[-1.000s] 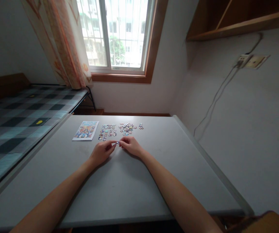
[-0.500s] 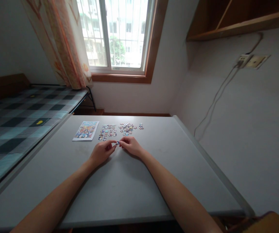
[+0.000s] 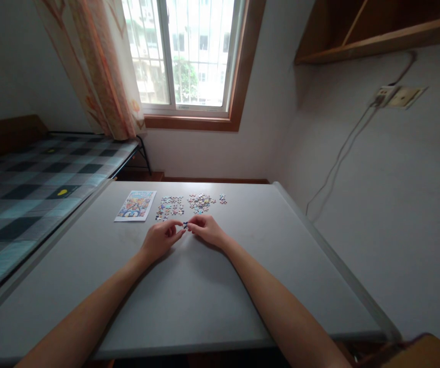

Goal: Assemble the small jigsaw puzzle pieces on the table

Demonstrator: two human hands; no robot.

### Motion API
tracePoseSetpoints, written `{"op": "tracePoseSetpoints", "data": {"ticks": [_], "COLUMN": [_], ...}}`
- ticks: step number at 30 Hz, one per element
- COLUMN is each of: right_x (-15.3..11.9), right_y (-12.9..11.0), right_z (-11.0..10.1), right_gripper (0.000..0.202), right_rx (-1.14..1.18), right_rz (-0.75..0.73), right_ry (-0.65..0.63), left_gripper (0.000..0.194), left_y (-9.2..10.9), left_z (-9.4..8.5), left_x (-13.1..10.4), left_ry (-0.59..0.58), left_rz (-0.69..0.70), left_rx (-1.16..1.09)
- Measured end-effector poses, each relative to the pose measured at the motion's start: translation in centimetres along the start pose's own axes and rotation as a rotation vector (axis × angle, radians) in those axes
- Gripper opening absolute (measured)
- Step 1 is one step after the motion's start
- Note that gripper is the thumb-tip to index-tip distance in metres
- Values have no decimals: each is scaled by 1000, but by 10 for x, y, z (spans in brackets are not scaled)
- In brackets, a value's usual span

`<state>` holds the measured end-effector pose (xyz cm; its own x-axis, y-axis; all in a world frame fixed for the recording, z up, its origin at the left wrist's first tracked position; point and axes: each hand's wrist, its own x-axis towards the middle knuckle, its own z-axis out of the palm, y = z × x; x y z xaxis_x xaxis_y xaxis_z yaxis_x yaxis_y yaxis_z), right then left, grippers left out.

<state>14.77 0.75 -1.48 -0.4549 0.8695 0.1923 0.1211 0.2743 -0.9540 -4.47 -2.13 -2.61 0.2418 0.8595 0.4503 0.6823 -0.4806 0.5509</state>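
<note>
A small dark puzzle piece [image 3: 185, 225] is between my two hands, above the grey-white table [image 3: 189, 296]. My left hand [image 3: 161, 237] pinches it from the left with thumb and forefinger. From the right, the fingertips of my right hand [image 3: 205, 228] close on the same piece. Just beyond my hands lie loosely arranged puzzle pieces [image 3: 170, 206], and right of them a denser heap of pieces [image 3: 201, 202]. A few pieces [image 3: 223, 199] lie apart at the right. A colourful printed picture [image 3: 135, 206] lies flat at the left.
A bed with a checked cover [image 3: 62, 168] stands left of the table. The window [image 3: 199, 56] and a curtain [image 3: 105, 76] are behind it. On the right wall are a socket [image 3: 406, 97] with a hanging cable and a wooden shelf [image 3: 380, 41].
The fingers of my left hand have shifted very slightly around the small piece, which shows a little differently. My right hand has hardly moved.
</note>
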Motion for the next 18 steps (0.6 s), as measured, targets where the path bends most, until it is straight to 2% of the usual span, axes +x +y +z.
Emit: {"op": "tracePoseSetpoints", "data": {"ticks": [8,12,18], "right_x": [1,1,0], "right_y": [1,1,-1], "right_z": [0,0,0], "right_gripper": [16,15,15], "right_rx": [43,55,40], "right_rz": [28,36,19], "right_ry": [11,7,0], "left_gripper": [18,26,27], "left_y": [-1,1,3], "left_z": [2,0,-2], "left_x": [-1,-1,-1], "left_ry": [22,37,-26], "left_rz": [19,9,49], "left_rx": [-2,-9,-24]}}
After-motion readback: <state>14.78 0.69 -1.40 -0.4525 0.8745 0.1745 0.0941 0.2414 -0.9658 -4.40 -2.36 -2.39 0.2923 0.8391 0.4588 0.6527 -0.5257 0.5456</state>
